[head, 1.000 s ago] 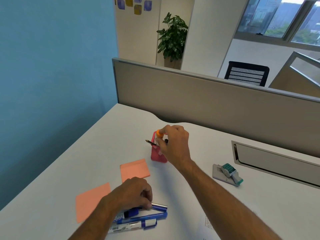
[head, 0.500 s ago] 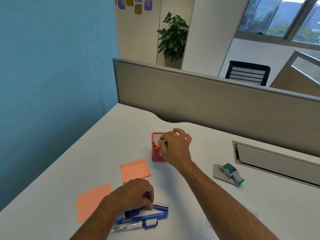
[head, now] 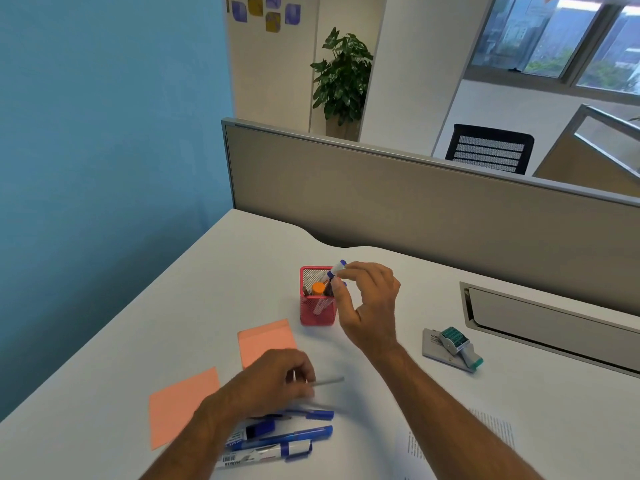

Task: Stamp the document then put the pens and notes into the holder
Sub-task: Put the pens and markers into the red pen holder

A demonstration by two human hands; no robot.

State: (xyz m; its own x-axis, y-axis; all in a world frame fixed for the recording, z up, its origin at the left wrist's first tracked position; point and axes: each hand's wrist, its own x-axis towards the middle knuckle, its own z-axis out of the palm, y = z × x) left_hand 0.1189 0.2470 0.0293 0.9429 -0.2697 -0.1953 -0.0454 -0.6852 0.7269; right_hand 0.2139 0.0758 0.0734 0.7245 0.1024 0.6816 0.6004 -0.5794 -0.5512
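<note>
Head view, right hand: the right hand (head: 369, 306) pinches a blue-capped white marker (head: 335, 271) by its top end, thumb and forefinger curled round it, its lower part already inside the red wire-mesh pen holder (head: 318, 295).
Head view, left hand: the left hand (head: 273, 382) sits over the loose pens, fingers (head: 304, 375) curled on a thin grey pen (head: 329, 380) that looks blurred.
Pens left: a slim blue pen (head: 311, 415), a blue marker (head: 294, 436) and a white marker with blue clip (head: 263, 457) lie side by side on the bench near the left wrist.
Notes: two orange sticky-note pads (head: 266, 341) and (head: 183, 405) lie flat, left of the holder.
Holder contents: an orange-capped item (head: 318, 289) and some darker sticks stand inside; what they are I cannot tell.
Handling, pens: probably light, stiff and smooth; likely to roll, so a pinch near the middle or cap suits them.
Handling, notes: thin, soft paper; I judge they need lifting by an edge and bending to fit the narrow holder.
Handling, holder: light mesh, likely to tip if knocked sideways.
Stamp: a teal roller stamp (head: 457, 344) rests on a grey pad, right of the holder.
Document: a printed sheet (head: 498, 431) lies partly under the right forearm.
Surface: a smooth white bench (head: 207, 289), probably slippery.
Room: a blue wall, a grey partition, a potted plant, a black chair and windows beyond.
</note>
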